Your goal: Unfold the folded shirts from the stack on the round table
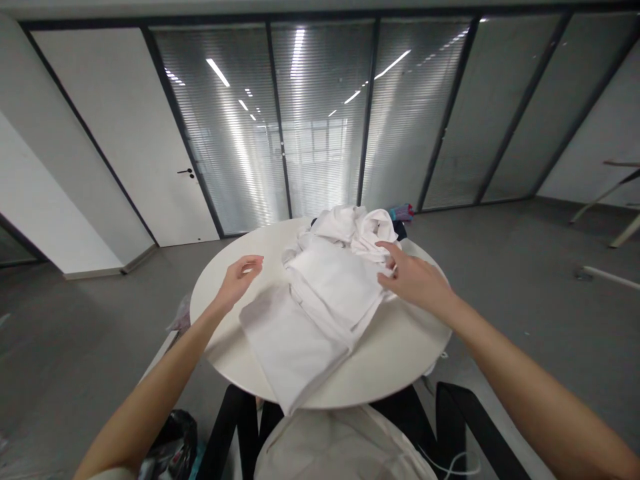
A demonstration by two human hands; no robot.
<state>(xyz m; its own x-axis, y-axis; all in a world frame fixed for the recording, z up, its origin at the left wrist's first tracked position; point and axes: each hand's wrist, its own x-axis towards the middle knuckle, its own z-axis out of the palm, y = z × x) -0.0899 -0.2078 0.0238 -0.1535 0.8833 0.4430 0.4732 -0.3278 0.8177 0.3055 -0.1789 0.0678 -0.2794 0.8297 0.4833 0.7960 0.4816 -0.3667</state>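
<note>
A round white table [400,353] carries white cloths. A folded white cloth [293,347] lies near the front edge and hangs slightly over it. Another folded white cloth [335,283] rests partly on top of it. A crumpled heap of white cloth [357,230] sits at the far side. My right hand [413,277] rests at the right edge of the upper folded cloth, fingers reaching toward the heap and touching the fabric. My left hand [239,277] hovers over the bare table left of the cloths, fingers loosely curled, holding nothing.
A black chair frame [455,413] and a light garment [340,447] sit below the table's near edge. A dark bag [173,440] lies on the grey floor at the left. Glass partitions with blinds and a white door [165,167] stand behind. Table legs [607,200] show far right.
</note>
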